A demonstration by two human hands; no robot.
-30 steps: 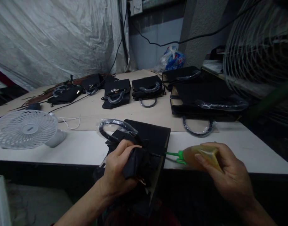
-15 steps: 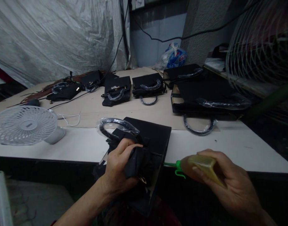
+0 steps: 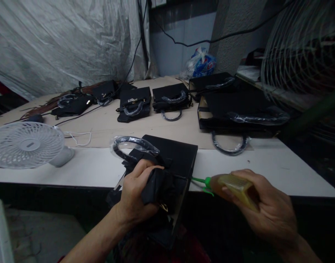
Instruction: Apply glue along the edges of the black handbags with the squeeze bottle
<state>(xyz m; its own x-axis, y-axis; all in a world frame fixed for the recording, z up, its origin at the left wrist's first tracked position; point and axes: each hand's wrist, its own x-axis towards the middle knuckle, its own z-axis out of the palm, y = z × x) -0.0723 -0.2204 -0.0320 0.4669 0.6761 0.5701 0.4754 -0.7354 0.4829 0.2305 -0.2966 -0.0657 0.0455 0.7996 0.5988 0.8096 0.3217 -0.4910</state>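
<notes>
A black handbag [image 3: 172, 151] leans over the table's front edge, one plastic-wrapped handle standing up on its far left. My left hand [image 3: 137, 193] is closed around bunched black fabric at the bag's near side; a small gold-coloured metal piece shows below the fingers. In my right hand [image 3: 268, 204] is a yellowish squeeze bottle [image 3: 233, 186] with a green nozzle, held on its side. The thin nozzle tip points left and reaches the bag's right edge; whether it touches is hard to see. My left fingertips are partly hidden by the fabric.
Several black handbags [image 3: 134, 102] with wrapped handles lie across the table [image 3: 96, 171]. A larger black bag [image 3: 238, 109] rests at the right. A white fan [image 3: 30, 144] stands at the left, near a white cord. A wire-guarded fan [image 3: 301, 54] looms at upper right.
The view has shifted slightly. Both hands keep their holds, and the bottle with its nozzle stays at the bag's right edge, nearly unmoved.
</notes>
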